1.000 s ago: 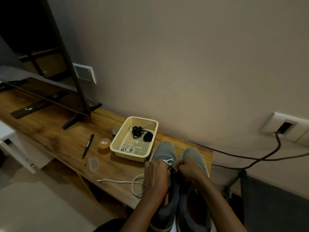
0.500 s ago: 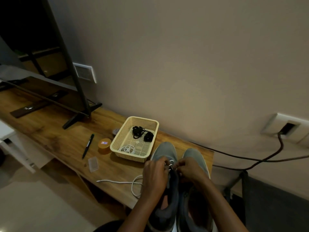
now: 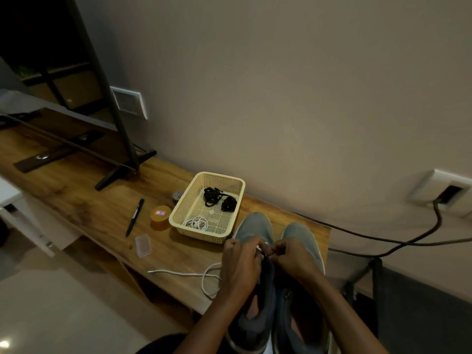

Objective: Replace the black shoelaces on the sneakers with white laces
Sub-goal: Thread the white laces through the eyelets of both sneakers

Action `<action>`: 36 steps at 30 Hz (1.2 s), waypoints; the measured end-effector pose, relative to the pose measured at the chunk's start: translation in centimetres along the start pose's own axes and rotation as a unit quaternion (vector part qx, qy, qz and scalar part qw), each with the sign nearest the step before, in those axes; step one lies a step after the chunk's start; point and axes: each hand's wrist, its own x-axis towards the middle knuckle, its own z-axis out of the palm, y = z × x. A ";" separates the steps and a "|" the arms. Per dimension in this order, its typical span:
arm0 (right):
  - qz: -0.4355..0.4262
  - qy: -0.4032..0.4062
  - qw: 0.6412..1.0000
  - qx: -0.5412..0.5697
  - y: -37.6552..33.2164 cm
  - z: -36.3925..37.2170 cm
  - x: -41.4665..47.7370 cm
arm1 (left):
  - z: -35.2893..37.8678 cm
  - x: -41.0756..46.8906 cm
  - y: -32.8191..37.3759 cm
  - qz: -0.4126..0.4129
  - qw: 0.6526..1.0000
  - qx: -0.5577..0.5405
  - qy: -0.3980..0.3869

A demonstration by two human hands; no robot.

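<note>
At the upper left of the frame a dark screen stands on a splayed black foot [image 3: 120,173], planted on a long wooden table [image 3: 76,198] that runs along the wall. Further right on the boards a black pen [image 3: 135,217] lies at a slant. Just beside it sits a small orange round tin [image 3: 160,217], and a clear plastic case [image 3: 143,246] lies nearer the table's front edge. Next comes a cream mesh basket [image 3: 201,235]. The black laces [image 3: 217,198] are bundled at its far end and a coiled white lace [image 3: 196,223] lies at its near end. In front of the basket a loose white lace [image 3: 184,273] trails across the wood, loops once and runs under the left hand [image 3: 240,264]. That hand is curled and pinches the lace's end over the eyelets of the left sneaker [image 3: 252,226]. This grey shoe stands at the lower centre with its toe touching the basket's corner. The right hand [image 3: 291,256] meets it there with its fingertips bunched together. Whether they nip the lace or the shoe's edge I cannot tell. The right sneaker [image 3: 301,233] stands just beside its mate, toe toward the wall. At the far right a dark cable [image 3: 383,241] droops from a wall socket [image 3: 444,195].
</note>
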 end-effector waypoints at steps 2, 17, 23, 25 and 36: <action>0.011 -0.003 1.000 0.024 -0.1 0.0 -0.2 | -0.2 0.1 0.2 0.049 0.998 0.032 0.004; 0.080 -0.032 0.986 0.145 -1.3 -1.8 0.0 | -2.1 0.1 0.8 -0.002 0.998 0.063 -0.006; -0.035 0.023 0.993 -0.110 -0.4 -2.6 1.0 | -3.1 -0.2 0.4 -0.070 0.997 0.042 0.001; -0.062 0.037 0.979 -0.192 -0.1 -1.8 1.4 | -2.9 -0.6 0.7 -0.091 0.992 0.083 -0.042; -0.023 0.129 0.983 -0.130 0.8 -4.8 1.1 | -1.9 -1.3 2.0 -0.123 0.983 0.117 -0.063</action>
